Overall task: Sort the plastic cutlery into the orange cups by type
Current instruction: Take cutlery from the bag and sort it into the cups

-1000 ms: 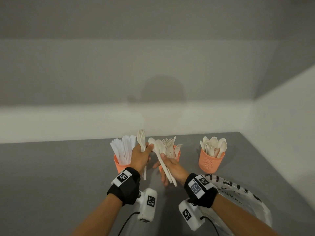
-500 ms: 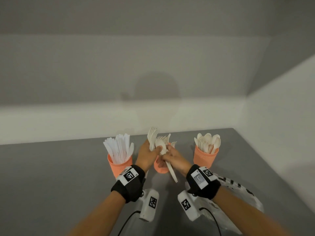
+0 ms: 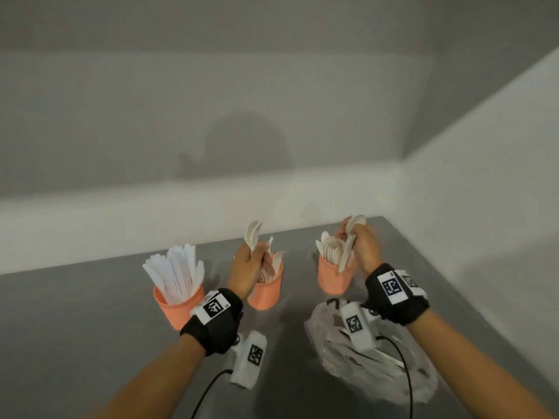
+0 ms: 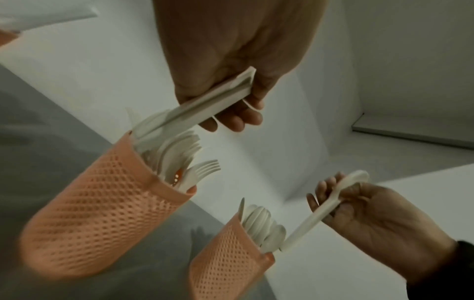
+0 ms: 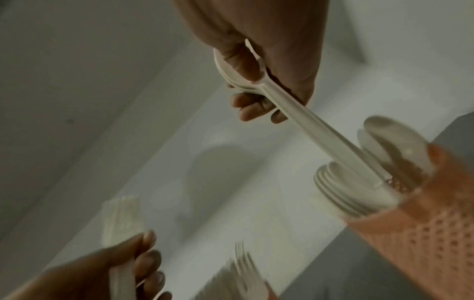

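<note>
Three orange mesh cups stand in a row on the grey table (image 3: pixel 90 328). The left cup (image 3: pixel 181 309) holds knives, the middle cup (image 3: pixel 267 294) forks, the right cup (image 3: pixel 331 278) spoons. My left hand (image 3: pixel 257 252) grips a few white forks (image 3: pixel 252 235) just above the middle cup (image 4: pixel 97 213); their lower ends reach its rim. My right hand (image 3: pixel 351 237) grips white spoons (image 5: pixel 320 132) by the bowls, handles pointing down into the right cup (image 5: pixel 423 233). In the left wrist view the forks (image 4: pixel 205 101) lie across my left hand (image 4: pixel 231 113).
A crumpled clear plastic bag (image 3: pixel 378 370) with more white cutlery lies on the table under my right wrist. White walls close the table at the back and right. Cables hang from both wrist cameras.
Both hands were together over the middle cup. My right hand has since carried the spoons right to the spoon cup, while my left hand stays over the fork cup with the forks.
</note>
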`<state>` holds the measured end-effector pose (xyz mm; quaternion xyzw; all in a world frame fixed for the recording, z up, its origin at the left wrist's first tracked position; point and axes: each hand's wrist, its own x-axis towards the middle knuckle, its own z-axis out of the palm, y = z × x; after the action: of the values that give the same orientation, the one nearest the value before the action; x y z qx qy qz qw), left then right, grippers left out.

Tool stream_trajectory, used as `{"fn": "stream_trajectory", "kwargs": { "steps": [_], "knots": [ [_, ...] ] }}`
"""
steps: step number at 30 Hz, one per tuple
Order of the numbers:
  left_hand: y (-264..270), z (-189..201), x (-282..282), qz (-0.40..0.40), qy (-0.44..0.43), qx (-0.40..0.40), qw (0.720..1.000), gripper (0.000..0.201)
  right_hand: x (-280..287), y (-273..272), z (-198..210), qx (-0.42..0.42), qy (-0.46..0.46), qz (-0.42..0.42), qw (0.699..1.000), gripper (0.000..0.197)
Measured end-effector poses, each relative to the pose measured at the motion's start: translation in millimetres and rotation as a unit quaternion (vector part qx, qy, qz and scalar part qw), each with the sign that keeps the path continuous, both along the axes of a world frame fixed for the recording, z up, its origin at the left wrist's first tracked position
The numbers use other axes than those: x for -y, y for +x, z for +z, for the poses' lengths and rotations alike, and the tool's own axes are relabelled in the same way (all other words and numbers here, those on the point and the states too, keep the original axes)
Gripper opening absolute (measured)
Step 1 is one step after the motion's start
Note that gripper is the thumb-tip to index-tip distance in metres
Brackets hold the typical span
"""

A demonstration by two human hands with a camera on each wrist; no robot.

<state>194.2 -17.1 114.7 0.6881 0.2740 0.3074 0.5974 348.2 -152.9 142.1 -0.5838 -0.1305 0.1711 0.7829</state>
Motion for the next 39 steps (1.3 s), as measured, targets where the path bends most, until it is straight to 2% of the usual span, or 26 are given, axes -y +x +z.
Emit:
{"fn": "stream_trajectory", "kwargs": {
  "steps": [2, 5, 8, 10, 13, 16, 18, 21, 24, 28, 30, 32, 33, 34, 35, 37, 39],
  "knots": [
    [8.3, 7.2, -6.2, -0.001, -0.005, 0.024, 1.0, 0.024, 6.4, 17.8, 8.5, 0.02, 0.021, -0.034, 0.999, 0.01],
    [21.7, 10.2, -11.2, 0.009, -0.025, 0.054, 0.998, 0.019, 8.1, 37.1, 1.5, 0.048, 0.014, -0.07, 0.996, 0.014],
    [33.4, 0.5, -8.6, 0.023, -0.032, 0.055, 0.998, 0.019, 4.5, 44.9, -10.5, 0.048, -0.001, -0.069, 0.996, 0.021],
    [38.6, -11.7, -5.2, 0.034, -0.019, 0.038, 0.999, 0.017, 1.6, 47.1, -21.2, 0.036, -0.019, -0.069, 0.997, 0.031],
    [42.0, -31.2, -1.3, 0.07, 0.045, 0.003, 0.997, 0.007, -2.6, 46.6, -37.2, 0.059, -0.097, -0.081, 0.99, 0.033],
    [45.8, -50.6, -2.3, 0.101, 0.156, -0.023, 0.982, 0.018, -5.0, 44.2, -54.2, 0.12, -0.178, -0.081, 0.973, 0.036],
    [47.7, -57.4, -2.5, 0.081, 0.192, -0.036, 0.977, 0.034, -4.1, 42.0, -60.3, 0.159, -0.208, -0.068, 0.963, 0.036],
    [47.0, -63.3, -2.7, 0.038, 0.25, -0.057, 0.966, 0.048, -3.1, 38.2, -60.5, 0.206, -0.245, -0.032, 0.947, 0.018],
    [43.8, -64.3, -3.6, 0.019, 0.337, -0.076, 0.938, 0.05, -5.4, 41.6, -67.3, 0.291, -0.315, -0.014, 0.903, 0.036],
    [42.2, -67.6, -10.5, -0.028, 0.447, -0.105, 0.888, 0.051, -5.4, 32.3, -54.2, 0.376, -0.37, 0.0, 0.849, 0.04],
    [42.0, -68.2, -14.9, -0.029, 0.537, -0.133, 0.833, 0.044, -6.6, 22.6, -46.8, 0.433, -0.395, 0.018, 0.81, 0.062],
    [40.7, -70.1, -16.2, -0.019, 0.612, -0.181, 0.77, 0.04, -11.3, 23.4, -53.7, 0.477, -0.446, 0.012, 0.757, 0.055],
    [39.1, -70.4, -15.3, -0.013, 0.623, -0.213, 0.752, 0.041, -12.2, 23.4, -56.2, 0.472, -0.498, 0.04, 0.727, 0.055],
    [37.6, -71.0, -14.3, -0.008, 0.624, -0.24, 0.744, 0.043, -12.0, 25.3, -64.3, 0.466, -0.543, 0.058, 0.696, 0.064],
    [36.8, -71.5, -13.9, -0.009, 0.619, -0.26, 0.741, 0.046, -10.3, 24.4, -68.5, 0.444, -0.575, 0.083, 0.682, 0.078],
    [37.8, -66.8, -12.7, -0.013, 0.609, -0.29, 0.739, 0.051, -7.3, 22.7, -68.8, 0.436, -0.587, 0.085, 0.677, 0.093],
    [41.2, -60.9, -12.3, -0.016, 0.593, -0.315, 0.741, 0.055, -8.4, 21.8, -68.6, 0.448, -0.589, 0.071, 0.669, 0.09]
  ]
}}
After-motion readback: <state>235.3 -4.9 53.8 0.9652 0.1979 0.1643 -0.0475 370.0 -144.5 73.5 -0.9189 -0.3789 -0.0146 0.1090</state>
